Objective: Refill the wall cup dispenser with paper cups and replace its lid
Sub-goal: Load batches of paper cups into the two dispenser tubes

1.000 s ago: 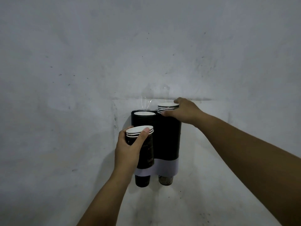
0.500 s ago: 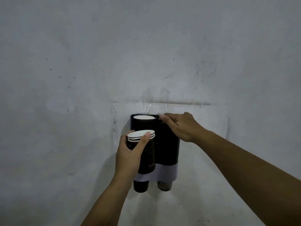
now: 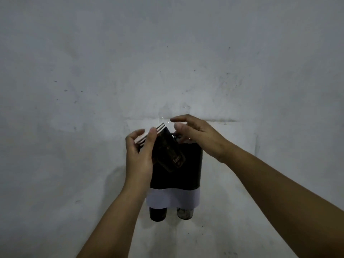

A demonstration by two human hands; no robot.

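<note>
A black two-tube cup dispenser [image 3: 186, 174] with a white band hangs on the grey wall, with a cup bottom [image 3: 157, 214] poking out under the left tube and another [image 3: 184, 213] under the right. My left hand [image 3: 138, 155] grips a short stack of black paper cups [image 3: 167, 151] with white rims, tilted so the rims point up and left. The stack is in front of the dispenser's top. My right hand [image 3: 195, 135] hovers just right of the rims, fingers spread, holding nothing. The dispenser's top openings are hidden by hands and cups.
A pale paper sheet [image 3: 232, 131] is stuck on the wall behind the dispenser. A bit of clear tape or plastic [image 3: 183, 110] glints just above my right hand. The grey wall [image 3: 167, 53] around is bare and scuffed.
My left hand raised the cup stack and tilted it leftward in front of the dispenser top. My right hand left the right tube's top and moved up beside the stack's rims, opening.
</note>
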